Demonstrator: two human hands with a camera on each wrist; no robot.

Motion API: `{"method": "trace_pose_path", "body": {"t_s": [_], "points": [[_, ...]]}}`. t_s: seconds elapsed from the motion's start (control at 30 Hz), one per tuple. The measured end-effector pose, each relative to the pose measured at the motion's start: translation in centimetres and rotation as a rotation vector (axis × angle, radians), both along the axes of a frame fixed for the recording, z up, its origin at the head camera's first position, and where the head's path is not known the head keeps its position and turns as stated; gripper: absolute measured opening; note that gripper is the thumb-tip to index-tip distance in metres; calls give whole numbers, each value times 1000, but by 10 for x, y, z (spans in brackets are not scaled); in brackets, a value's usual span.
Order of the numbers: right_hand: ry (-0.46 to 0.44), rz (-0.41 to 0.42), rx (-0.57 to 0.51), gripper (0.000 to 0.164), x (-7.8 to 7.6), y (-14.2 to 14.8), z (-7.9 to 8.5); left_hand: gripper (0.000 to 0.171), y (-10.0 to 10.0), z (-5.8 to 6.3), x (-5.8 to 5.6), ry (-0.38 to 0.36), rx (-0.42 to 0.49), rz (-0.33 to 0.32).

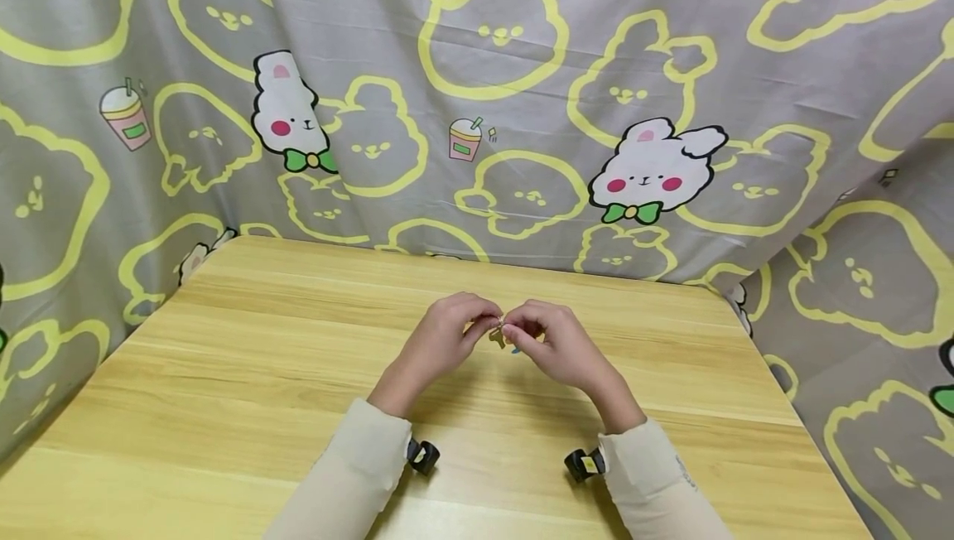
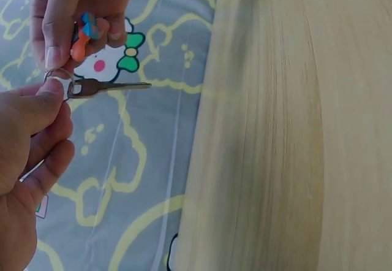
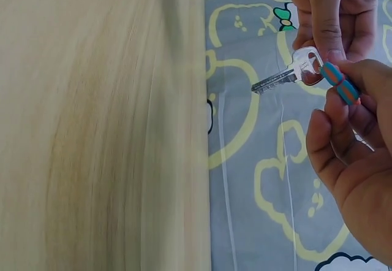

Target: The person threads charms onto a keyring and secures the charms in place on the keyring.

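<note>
Both hands meet over the table, working on a small metal key ring (image 2: 59, 73). Thumb and finger of the left hand (image 1: 456, 329) pinch the ring from one side. The right hand (image 1: 555, 343) pinches at the ring's other side, its thumb tip at the wire. From the ring hangs a metal key (image 3: 282, 78), its toothed blade pointing away from the fingers. A small orange and blue charm (image 3: 340, 82) dangles close beneath the right fingertips. Fingers hide part of the ring, so whether it is spread apart cannot be seen.
The wood-grain table (image 1: 261, 341) lies under both arms. Behind it and at its sides hangs a grey curtain (image 1: 522, 126) with yellow bear outlines and white rabbits. Black wrist cameras sit at the left cuff (image 1: 373, 441) and the right cuff (image 1: 641, 457).
</note>
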State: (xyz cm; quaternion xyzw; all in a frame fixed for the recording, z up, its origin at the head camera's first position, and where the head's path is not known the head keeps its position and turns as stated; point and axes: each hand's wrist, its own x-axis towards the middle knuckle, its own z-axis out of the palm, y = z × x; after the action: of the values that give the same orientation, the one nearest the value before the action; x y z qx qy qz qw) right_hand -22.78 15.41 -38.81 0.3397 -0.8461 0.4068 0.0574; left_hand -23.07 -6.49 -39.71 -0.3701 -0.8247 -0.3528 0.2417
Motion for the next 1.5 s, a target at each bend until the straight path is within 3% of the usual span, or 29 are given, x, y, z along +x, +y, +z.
{"method": "trace_pose_path", "body": {"t_s": [0.77,1.03,1.3,1.5], "points": [[50,-32,-27,9,3,-2,7,6,4,-2,0,-31,179,54],[70,-33,-30,9,6,-5,11,6,7,-1,0,-97,255,53],[80,-59,-60,11,7,-7,11,8,15,-1,3,-158,357,97],[72,-75,-111,10,7,-8,8,8,17,-2,3,-214,331,98]]}}
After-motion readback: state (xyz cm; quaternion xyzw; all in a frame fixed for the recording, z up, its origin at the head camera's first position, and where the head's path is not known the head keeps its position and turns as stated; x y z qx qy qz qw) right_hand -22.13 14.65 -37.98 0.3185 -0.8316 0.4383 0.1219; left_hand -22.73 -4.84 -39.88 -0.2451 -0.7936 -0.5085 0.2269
